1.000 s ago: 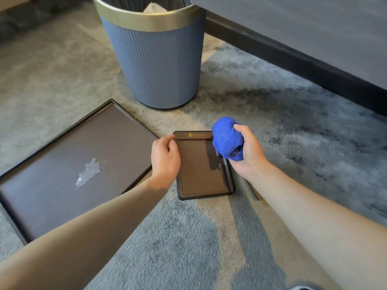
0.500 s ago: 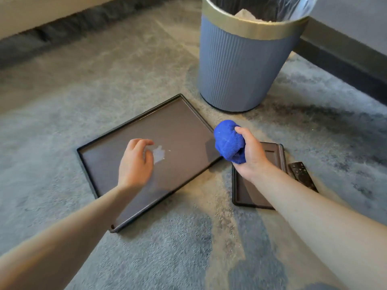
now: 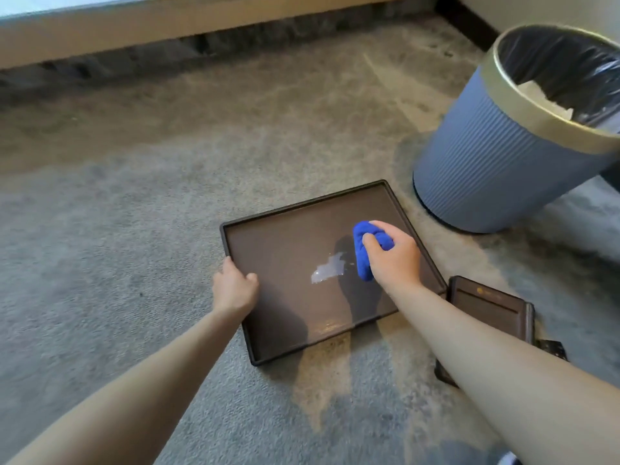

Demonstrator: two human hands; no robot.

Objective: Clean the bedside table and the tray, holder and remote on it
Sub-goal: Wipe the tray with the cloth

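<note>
A large dark brown tray (image 3: 278,250) lies on the grey carpet, with a shiny wet patch (image 3: 328,271) near its middle. My left hand (image 3: 235,286) grips the tray's left rim. My right hand (image 3: 392,256) is closed on a balled blue cloth (image 3: 364,250), held over the tray just right of the wet patch. A smaller brown holder (image 3: 489,307) lies to the right of the tray, partly behind my right forearm. A corner of the black remote (image 3: 553,349) shows beside the holder.
A ribbed blue waste bin (image 3: 496,169) with a gold rim and black liner stands on the carpet right behind the tray's far corner. A low beige ledge (image 3: 167,25) runs along the far edge of the carpet.
My left hand left the small holder, crossed the big tray and took hold of its left rim. My right hand carried the blue cloth from the holder to over the tray.
</note>
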